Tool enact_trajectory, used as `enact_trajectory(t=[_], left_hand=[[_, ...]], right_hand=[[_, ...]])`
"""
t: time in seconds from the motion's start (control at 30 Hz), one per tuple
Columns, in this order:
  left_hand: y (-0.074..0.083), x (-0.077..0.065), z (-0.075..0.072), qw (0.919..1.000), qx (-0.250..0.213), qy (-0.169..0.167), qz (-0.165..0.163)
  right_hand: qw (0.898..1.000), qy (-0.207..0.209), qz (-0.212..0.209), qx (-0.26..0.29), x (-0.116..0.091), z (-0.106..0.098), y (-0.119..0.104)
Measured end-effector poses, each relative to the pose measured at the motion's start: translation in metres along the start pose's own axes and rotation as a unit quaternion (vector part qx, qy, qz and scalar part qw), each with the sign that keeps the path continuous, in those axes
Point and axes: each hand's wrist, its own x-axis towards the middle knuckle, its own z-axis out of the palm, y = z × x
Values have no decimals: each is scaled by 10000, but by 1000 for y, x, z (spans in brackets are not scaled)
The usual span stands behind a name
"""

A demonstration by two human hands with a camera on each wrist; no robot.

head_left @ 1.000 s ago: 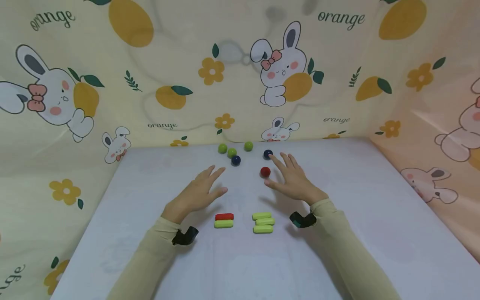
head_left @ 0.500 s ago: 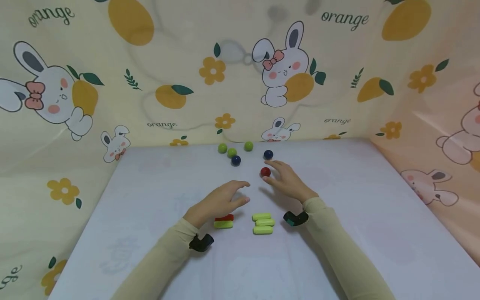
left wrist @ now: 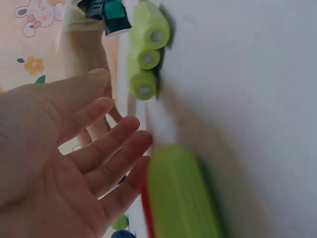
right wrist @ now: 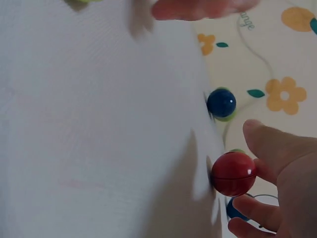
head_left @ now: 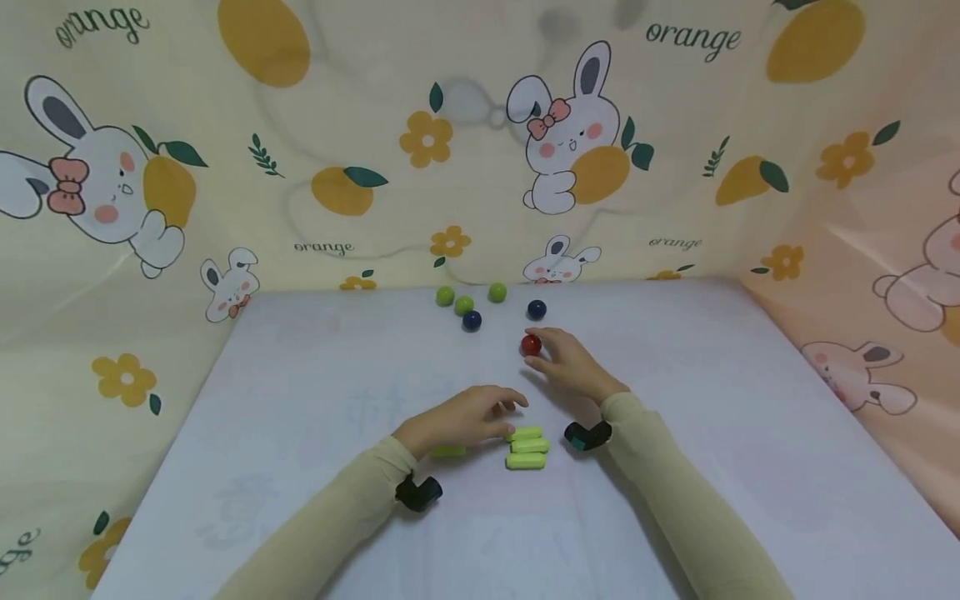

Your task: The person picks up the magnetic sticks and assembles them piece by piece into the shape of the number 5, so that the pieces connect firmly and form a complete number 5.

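Note:
My right hand curves loosely about a glossy red ball. In the right wrist view the thumb stands apart from the ball while other fingers come close behind it. My left hand hovers with relaxed fingers, its thumb tip overlapping the farthest of three light-green rods in the head view. The left wrist view shows silvery discs on the ends of these rods. Under the left hand lies another green rod. Beside it a red rod peeks out in the left wrist view; the hand hides it from the head camera.
Farther back on the white table sit two dark blue balls, one at left and one at right. Three green balls lie near the printed cloth wall. Both wrists carry small black devices.
My left hand has moved right and nearer, over the rods, covering the red one. The right hand has drawn slightly back and its fingers have closed in around the red ball.

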Motion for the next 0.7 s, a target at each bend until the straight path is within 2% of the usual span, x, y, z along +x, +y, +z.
enact_trajectory(t=[0.2,0.7], left_hand=[[4,1,5,9999,49,-88,-46],[7,6,15,9967,748,296,93]], right_hand=[[9999,29,99,-44,6,2,4],[9980,447,407,165,3,5,5]])
